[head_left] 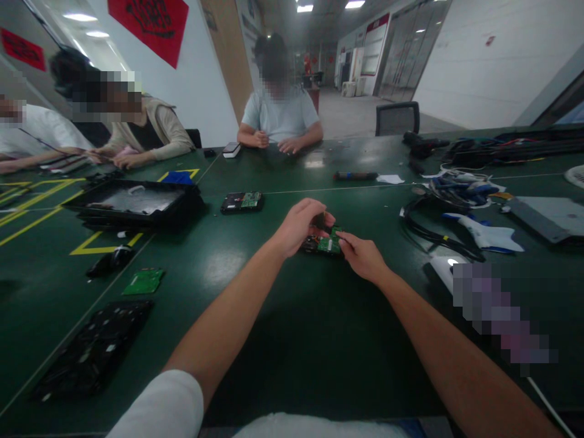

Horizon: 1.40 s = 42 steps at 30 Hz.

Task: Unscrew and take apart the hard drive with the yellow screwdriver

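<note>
In front of me a small black device with a green circuit board [329,244] lies on the dark green table [292,340]. My left hand [301,225] is over its left and back side, fingers curled around something small and dark that I cannot make out. At the device's right end, my right hand [365,255] is closed, thumb and forefinger pinching the edge by the green board. My hands and fingers cover part of the device. Farther back to the left rests a similar black device with a green board [243,202], untouched.
Left are black trays [137,201], a loose green board [143,281] and a flat black part [93,347]. Right are coiled cables [442,234], a blue-white piece [488,232], a grey box [550,216] and a power strip [444,274]. Several people sit opposite and left.
</note>
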{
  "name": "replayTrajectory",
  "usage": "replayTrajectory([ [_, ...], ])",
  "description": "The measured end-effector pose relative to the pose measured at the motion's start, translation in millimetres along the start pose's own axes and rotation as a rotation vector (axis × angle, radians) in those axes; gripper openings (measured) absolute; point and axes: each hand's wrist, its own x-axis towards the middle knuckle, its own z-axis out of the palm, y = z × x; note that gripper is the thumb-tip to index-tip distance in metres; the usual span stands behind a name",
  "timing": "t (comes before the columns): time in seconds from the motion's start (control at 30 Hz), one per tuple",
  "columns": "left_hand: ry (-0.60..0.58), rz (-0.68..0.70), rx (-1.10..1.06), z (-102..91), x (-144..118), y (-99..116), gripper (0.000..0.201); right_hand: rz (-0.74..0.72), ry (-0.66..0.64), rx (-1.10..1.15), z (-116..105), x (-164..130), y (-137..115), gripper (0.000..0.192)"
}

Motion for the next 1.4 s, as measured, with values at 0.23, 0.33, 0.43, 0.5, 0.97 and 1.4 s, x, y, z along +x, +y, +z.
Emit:
replayTrajectory([
  [0.23,-0.003,0.09,0.202,-5.7,1.1,3.8,0.027,0.038,-0.016,-0.003,-0.1,-0.5,-0.5,0.05],
  [0.33,-0.033,0.048,0.197,-8.3,1.3,4.1,0.03,0.033,-0.006,-0.012,0.2,-0.5,-0.4,0.049],
  [0.43,-0.032,-0.01,0.083,-8.0,1.4,2.7,0.026,0.025,-0.008,-0.021,0.3,-0.5,0.7,0.048],
  [0.5,-0.006,-0.029,-0.005,-6.9,1.7,1.5,0.022,0.022,-0.001,-0.029,0.8,-0.3,2.3,0.048],
  [0.97,-0.038,-0.002,0.04,-5.9,1.3,2.7,0.027,0.01,0.018,-0.024,5.6,0.7,4.8,0.049],
  [1.4,-0.063,0.011,0.027,-10.6,4.2,-0.7,0.025,0.012,0.003,-0.044,4.5,1.0,5.3,0.049],
])
